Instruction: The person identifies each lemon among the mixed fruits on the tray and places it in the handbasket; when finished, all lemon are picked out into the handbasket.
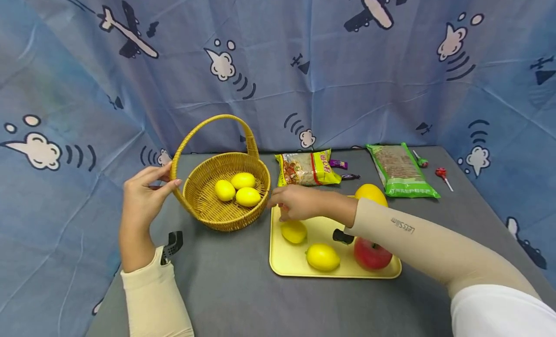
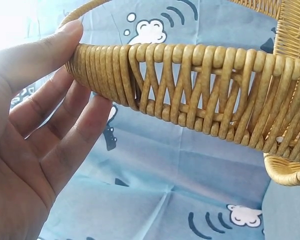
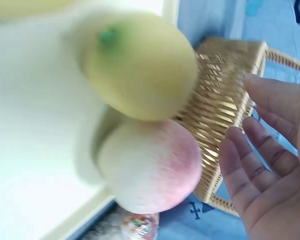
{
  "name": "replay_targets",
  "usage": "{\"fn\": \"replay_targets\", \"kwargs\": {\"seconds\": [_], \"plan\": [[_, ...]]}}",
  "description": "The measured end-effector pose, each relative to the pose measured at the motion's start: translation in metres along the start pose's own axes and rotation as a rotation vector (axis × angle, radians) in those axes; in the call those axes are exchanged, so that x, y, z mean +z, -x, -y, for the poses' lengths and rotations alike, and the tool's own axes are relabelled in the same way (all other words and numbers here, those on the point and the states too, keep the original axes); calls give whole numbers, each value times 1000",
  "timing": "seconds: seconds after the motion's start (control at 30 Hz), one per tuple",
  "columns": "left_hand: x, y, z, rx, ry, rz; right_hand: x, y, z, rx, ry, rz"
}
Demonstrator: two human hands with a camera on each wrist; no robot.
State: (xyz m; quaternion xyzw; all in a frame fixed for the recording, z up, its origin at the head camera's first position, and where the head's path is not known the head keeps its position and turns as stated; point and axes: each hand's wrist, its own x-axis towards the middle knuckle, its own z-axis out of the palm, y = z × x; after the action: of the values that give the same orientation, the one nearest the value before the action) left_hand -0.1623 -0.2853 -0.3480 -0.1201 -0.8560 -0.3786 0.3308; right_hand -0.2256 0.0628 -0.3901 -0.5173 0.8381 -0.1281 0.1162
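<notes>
My left hand (image 1: 145, 197) pinches the handle (image 2: 180, 85) of a yellow wicker basket (image 1: 226, 226) between thumb and fingers. Three lemons (image 1: 248, 197) lie inside the basket. My right hand (image 1: 297, 202) is above the left end of a pale yellow tray (image 1: 321, 274), beside the basket's right rim. In the right wrist view this hand (image 3: 275, 170) has loosely bent fingers and nothing between them. Close to it on the tray are a lemon (image 3: 142, 65) and a pink-white peach (image 3: 150, 167). The right hand mostly hides the peach in the head view.
The tray also bears another lemon (image 1: 323, 257), a red apple (image 1: 372, 255) and a yellow-orange fruit (image 1: 371, 194), partly behind the right sleeve. Behind it lie a noodle packet (image 1: 308, 168), small wrapped sweets (image 1: 338, 164), a green bag (image 1: 401, 170) and two lollipops (image 1: 441, 173). A patterned curtain encloses the table.
</notes>
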Motion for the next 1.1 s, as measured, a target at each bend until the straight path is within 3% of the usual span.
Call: {"fn": "replay_targets", "kwargs": {"seconds": [0.23, 0.43, 0.83, 1.1], "plan": [[1, -1, 2, 14, 10, 0, 14, 25, 0, 5, -35, 38], [0, -1, 4, 5, 16, 1, 23, 34, -1, 53, -38, 44], [1, 0, 3, -8, 27, 7, 36, 31, 1, 63, -62, 153], [0, -1, 2, -16, 26, 8, 36, 25, -3, 37, -80, 176]]}}
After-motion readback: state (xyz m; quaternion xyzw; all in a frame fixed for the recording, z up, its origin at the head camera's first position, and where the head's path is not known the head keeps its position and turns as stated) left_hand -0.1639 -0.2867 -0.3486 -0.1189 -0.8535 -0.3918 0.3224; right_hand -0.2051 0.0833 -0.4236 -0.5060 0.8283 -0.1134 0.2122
